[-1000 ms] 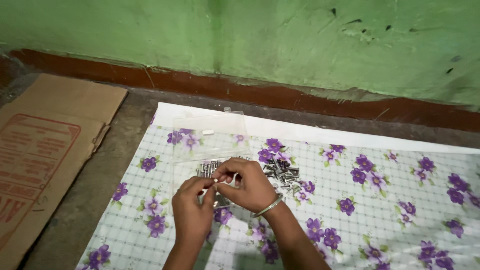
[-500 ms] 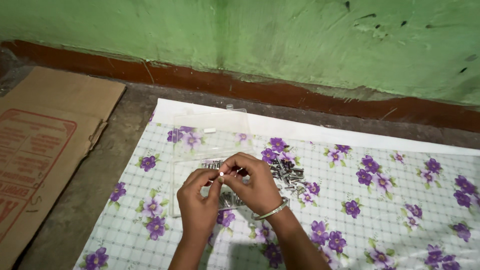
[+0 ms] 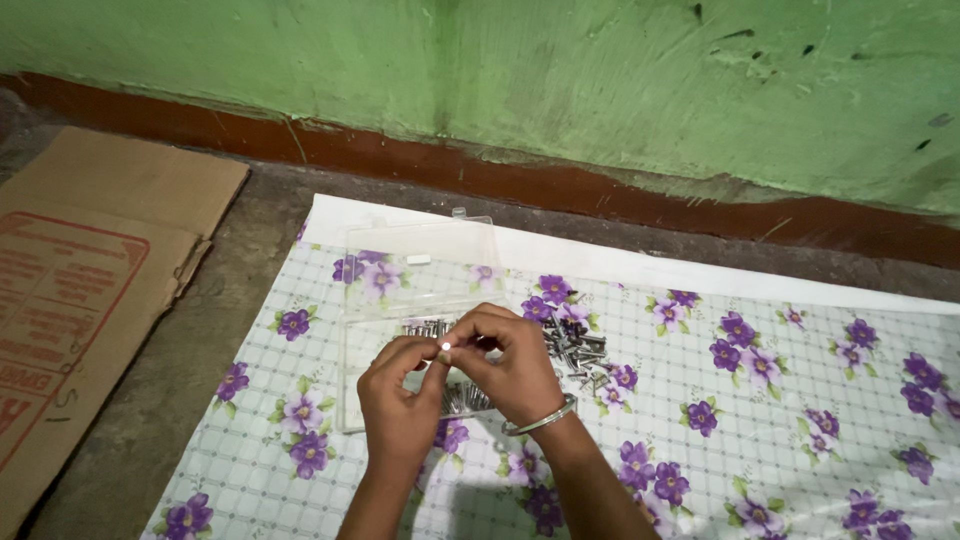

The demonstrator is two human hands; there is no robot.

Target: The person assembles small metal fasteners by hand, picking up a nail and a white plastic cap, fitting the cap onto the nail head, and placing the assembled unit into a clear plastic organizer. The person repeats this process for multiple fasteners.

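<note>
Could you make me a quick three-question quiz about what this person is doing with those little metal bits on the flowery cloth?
1. True or false: both hands pinch one small metal piece between them.
2. Where is the loose screw pile: A) on the cardboard, B) on the floral cloth right of the clear box, C) against the wall?
3. Which wrist wears the bangle?

Key: 1 true; 2 B; 3 right. Left hand, right hand, clear box, floral cloth.

Both forearms reach forward side by side, the left hand [image 3: 400, 405] curled with thumb and forefinger pinched together, the right hand [image 3: 510, 365] just beside it, touching fingertip to fingertip, its fingers bent inward and a thin bangle around its wrist.
</note>
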